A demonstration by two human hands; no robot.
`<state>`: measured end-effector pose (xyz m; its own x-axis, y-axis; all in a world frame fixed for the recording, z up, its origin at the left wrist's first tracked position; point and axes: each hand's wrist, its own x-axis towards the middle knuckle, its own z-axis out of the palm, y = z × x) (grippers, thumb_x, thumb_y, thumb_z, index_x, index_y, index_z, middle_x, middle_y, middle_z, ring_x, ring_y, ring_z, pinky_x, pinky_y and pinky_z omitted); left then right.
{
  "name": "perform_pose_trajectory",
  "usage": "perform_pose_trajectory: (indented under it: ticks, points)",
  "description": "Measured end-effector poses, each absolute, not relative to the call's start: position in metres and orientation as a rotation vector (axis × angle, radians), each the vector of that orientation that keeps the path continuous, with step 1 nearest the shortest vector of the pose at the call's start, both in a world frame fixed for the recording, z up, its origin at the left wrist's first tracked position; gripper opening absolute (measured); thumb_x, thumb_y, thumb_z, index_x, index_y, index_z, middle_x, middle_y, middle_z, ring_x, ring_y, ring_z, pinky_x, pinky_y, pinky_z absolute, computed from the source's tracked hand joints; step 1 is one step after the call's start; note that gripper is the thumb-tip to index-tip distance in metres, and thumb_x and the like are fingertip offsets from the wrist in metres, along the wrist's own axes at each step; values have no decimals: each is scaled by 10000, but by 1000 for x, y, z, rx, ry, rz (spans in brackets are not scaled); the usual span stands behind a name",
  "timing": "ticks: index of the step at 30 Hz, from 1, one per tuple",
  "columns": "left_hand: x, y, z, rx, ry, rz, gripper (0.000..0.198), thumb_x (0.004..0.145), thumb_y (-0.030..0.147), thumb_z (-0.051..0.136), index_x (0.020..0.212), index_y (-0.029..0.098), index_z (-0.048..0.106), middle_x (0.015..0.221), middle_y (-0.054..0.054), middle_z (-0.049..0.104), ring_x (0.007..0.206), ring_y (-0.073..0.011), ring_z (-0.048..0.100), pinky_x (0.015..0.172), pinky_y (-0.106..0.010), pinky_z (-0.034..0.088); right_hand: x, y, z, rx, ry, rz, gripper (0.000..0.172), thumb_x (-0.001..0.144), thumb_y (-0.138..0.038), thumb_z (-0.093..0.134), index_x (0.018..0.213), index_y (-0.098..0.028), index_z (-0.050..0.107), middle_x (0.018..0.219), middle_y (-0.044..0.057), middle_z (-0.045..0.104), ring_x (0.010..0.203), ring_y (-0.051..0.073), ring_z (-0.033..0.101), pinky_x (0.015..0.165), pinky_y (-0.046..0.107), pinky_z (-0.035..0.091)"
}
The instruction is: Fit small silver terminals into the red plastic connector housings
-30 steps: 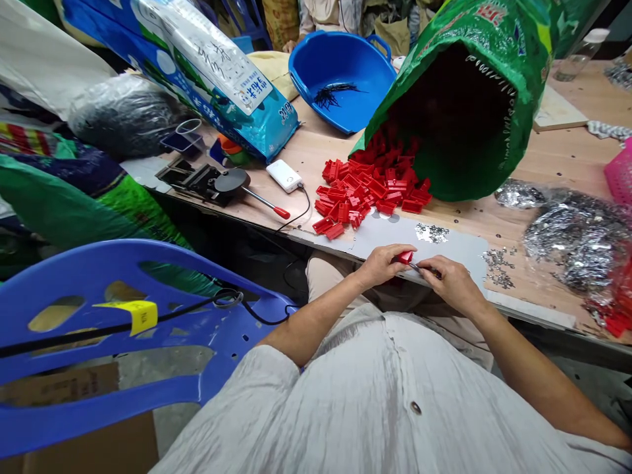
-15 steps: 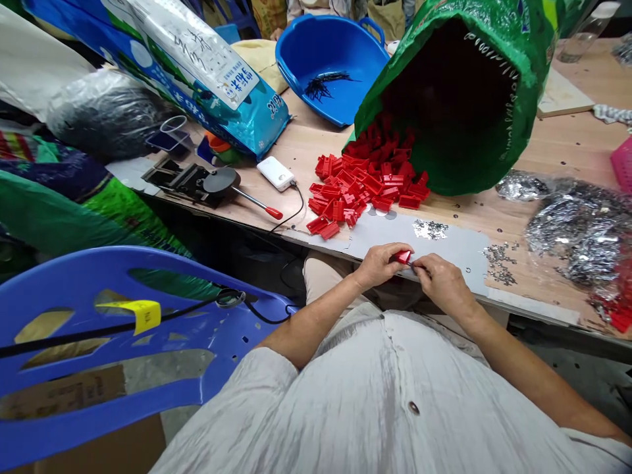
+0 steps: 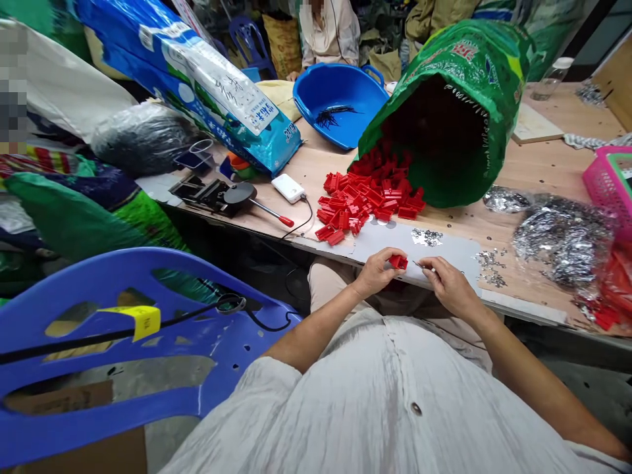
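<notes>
Between the thumb and fingers of my left hand (image 3: 376,272) is a small red plastic housing (image 3: 399,262), held over the table's front edge. My right hand (image 3: 448,282) pinches a thin, dark, pointed piece (image 3: 419,264), its tip a short way from the housing. What exactly that piece is, I cannot make out. Just beyond my hands a grey sheet (image 3: 368,247) covers the table edge, with a small heap of shiny metal parts (image 3: 427,237) on it. More red housings (image 3: 363,197) spill from the mouth of a green sack (image 3: 457,194).
A blue basin (image 3: 316,89) with dark thin pieces stands at the back. To the left are a lever tool (image 3: 239,194) and a white power bank (image 3: 289,188). Bags of metal parts (image 3: 563,237) and a pink basket (image 3: 600,181) lie right. Across the table sits a person (image 3: 330,33).
My hands have moved slightly apart, and the thin piece now stands off from the red housing. The housing has turned to show its open side. The head view has tilted up.
</notes>
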<state>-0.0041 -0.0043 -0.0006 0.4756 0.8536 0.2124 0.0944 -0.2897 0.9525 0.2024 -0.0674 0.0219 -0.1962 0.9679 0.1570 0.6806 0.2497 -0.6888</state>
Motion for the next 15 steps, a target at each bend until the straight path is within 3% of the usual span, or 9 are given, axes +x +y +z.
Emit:
perform_pose_trajectory:
  ticks: [5,9,12,15]
  points:
    - [0,-15,12,1256,751,1030,348,757,349,742,1034,188,605,990,-34,660,902,-134,628,881,-283,474,199,-74,38,-1501,-1946,882,300,985,-330,376,1264,-292,480,855,6,689,781,191,643,766,348,478]
    - [4,-26,24,768,650,955,335,759,422,744,795,170,526,885,-18,678,873,-148,671,883,-320,490,191,-76,47,-1495,-1996,893,451,989,-375,383,1436,-309,376,751,-24,670,693,177,620,733,326,467]
    - [5,-33,28,546,585,899,350,737,381,775,730,170,496,798,-9,677,846,-163,689,891,-339,508,187,-75,48,-1471,-2011,865,468,990,-394,383,1450,-304,388,737,-22,666,691,175,623,722,318,462]
    - [7,-36,28,443,573,882,248,779,342,739,776,164,567,790,-21,686,800,-165,692,904,-363,525,185,-74,48,-1472,-2004,841,454,987,-418,396,1421,-292,439,727,-16,668,681,178,629,682,309,458]
